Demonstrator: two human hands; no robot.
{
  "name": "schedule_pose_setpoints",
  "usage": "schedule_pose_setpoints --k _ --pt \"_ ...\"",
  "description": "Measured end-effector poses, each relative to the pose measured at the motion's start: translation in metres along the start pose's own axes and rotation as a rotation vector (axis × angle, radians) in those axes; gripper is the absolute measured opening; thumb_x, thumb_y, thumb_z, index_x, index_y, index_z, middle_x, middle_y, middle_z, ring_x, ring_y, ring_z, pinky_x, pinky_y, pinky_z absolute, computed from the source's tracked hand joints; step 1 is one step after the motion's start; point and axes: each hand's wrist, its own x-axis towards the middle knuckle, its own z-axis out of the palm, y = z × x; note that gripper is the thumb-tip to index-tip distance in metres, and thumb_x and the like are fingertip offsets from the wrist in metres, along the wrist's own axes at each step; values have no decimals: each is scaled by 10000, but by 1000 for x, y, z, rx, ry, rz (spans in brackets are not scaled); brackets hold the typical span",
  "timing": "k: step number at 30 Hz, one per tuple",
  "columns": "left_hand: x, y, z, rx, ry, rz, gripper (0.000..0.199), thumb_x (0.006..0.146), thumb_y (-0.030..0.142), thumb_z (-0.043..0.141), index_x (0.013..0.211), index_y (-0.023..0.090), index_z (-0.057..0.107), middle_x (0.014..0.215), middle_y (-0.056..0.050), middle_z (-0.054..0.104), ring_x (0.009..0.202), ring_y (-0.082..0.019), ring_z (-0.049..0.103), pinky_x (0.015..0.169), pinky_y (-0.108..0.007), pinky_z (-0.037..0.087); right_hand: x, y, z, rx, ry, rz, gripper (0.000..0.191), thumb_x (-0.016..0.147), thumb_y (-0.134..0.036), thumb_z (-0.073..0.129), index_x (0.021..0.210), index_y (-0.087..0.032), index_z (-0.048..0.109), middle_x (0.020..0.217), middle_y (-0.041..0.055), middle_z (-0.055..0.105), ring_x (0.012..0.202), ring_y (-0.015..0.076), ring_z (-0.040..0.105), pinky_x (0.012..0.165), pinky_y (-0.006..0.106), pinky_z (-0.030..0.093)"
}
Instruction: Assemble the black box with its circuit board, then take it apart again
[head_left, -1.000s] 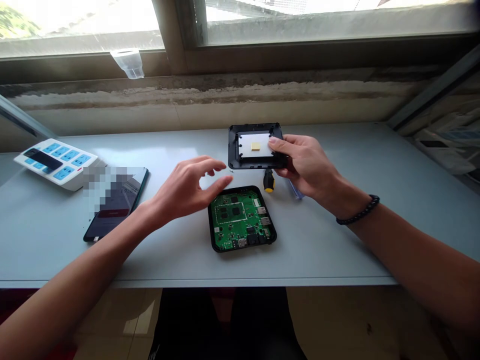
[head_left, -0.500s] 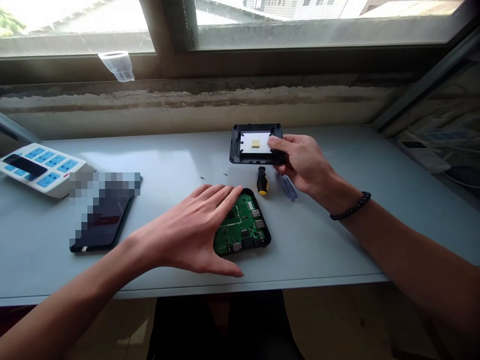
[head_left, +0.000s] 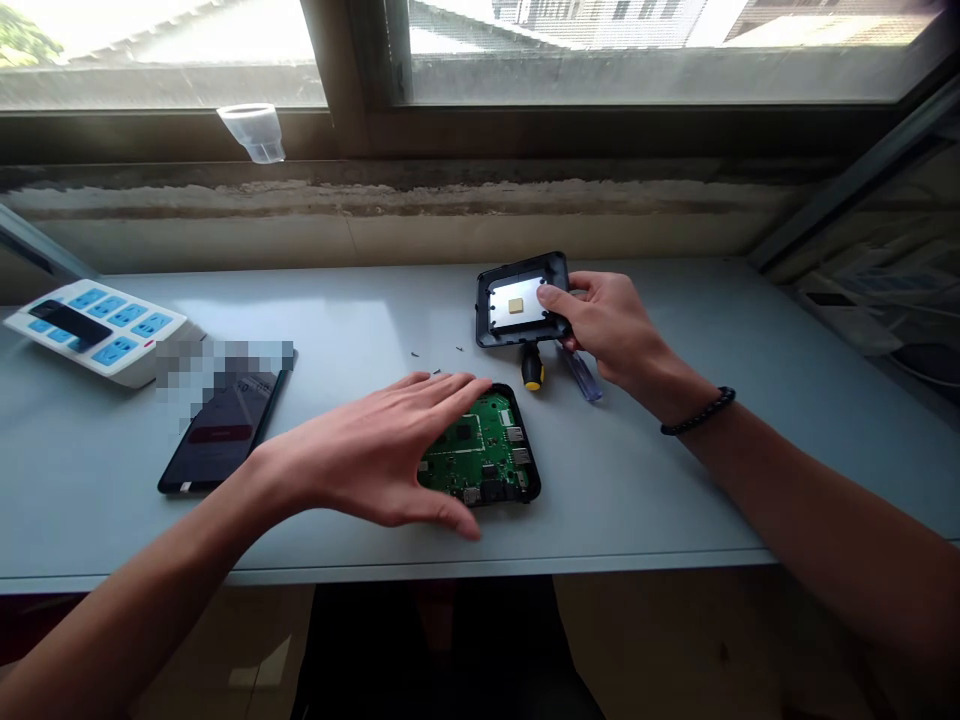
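Note:
My left hand (head_left: 375,450) spreads open over the left part of a green circuit board (head_left: 484,450), which sits in a black plastic case (head_left: 525,496). Its fingertips reach the case's far edge, and the hand hides part of the board. My right hand (head_left: 611,330) is shut on a tilted black plastic cover (head_left: 525,268) by its right edge. A small yellow pad (head_left: 516,305) sits on the cover's white plate (head_left: 536,300). Just below that hand lie a black-and-yellow screwdriver (head_left: 532,368) and a translucent blue-handled tool (head_left: 581,378).
Several tiny screws (head_left: 435,372) lie on the pale grey table (head_left: 360,310). To the left are a smartphone (head_left: 214,450) and a blue-socketed power strip (head_left: 97,330). A window sill with a clear plastic cup (head_left: 253,132) runs behind the table.
The black cover has tilted in my right hand and shifted slightly right. My left hand stays over the board, with its fingers a little closer together. The view has shifted slightly.

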Motion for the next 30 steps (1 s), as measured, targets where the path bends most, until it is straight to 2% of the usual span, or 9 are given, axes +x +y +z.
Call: schedule_pose_setpoints --k 1,3,7,9,13,17,21,26,30 --pt "1 -4 0 -33 34 -20 962 959 781 577 1659 162 348 1653 -187 484 1506 -382 509 1211 -506 481 0 -1 1 -4 1 2 229 897 -304 765 760 -169 641 693 40 592 509 75 428 371 238 330" --pt "4 -12 0 -60 147 -82 735 1083 639 450 1623 141 431 1584 -181 570 1455 -348 572 1161 -500 527 -1 -3 2 -5 6 7 225 903 -280 754 754 -166 630 693 43 600 487 71 421 363 244 311" --pt "17 -32 2 -19 365 -178 380 1072 288 511 1358 139 712 1346 -143 749 1215 -292 729 1012 -436 598 -1 -4 2 10 15 7 199 897 -238 755 758 -159 636 669 36 591 463 67 418 355 242 294" --pt "23 -41 1 -27 341 -208 326 1046 263 542 1258 162 768 1263 -120 781 1104 -271 758 942 -411 608 -1 -4 1 24 15 2 180 897 -229 753 767 -158 650 656 31 587 462 67 422 351 239 300" --pt "34 -54 -6 -37 260 -231 317 1031 285 575 1243 173 781 1328 -123 753 1152 -284 738 1000 -440 580 -1 -4 -1 52 23 -9 184 917 -209 713 752 -164 646 645 25 582 467 67 427 343 228 321" --pt "47 -60 -9 -78 161 -196 449 1039 396 602 1439 200 667 1602 -123 564 1421 -310 606 1177 -494 484 -1 -5 -1 62 32 -4 178 921 -189 701 752 -166 649 645 27 584 462 69 437 325 221 309" --pt "59 -60 -2 -70 115 -112 489 1051 400 584 1491 189 614 1603 -112 563 1542 -290 479 1247 -496 404 0 -4 -1 57 39 -3 192 918 -193 708 742 -169 638 633 25 573 465 71 442 323 213 307" --pt "58 -65 5 -44 157 -130 417 1064 365 499 1406 213 683 1513 -104 652 1280 -273 694 1140 -481 487 2 -4 -4 47 65 6 219 914 -197 704 718 -171 610 638 28 567 475 71 433 331 217 318" --pt "55 -71 4 -106 167 -85 329 1031 365 538 1219 242 778 1372 -67 751 1177 -236 737 1099 -430 520 3 -3 -6 51 70 -3 233 913 -210 705 707 -173 604 624 19 544 470 62 402 328 213 306"
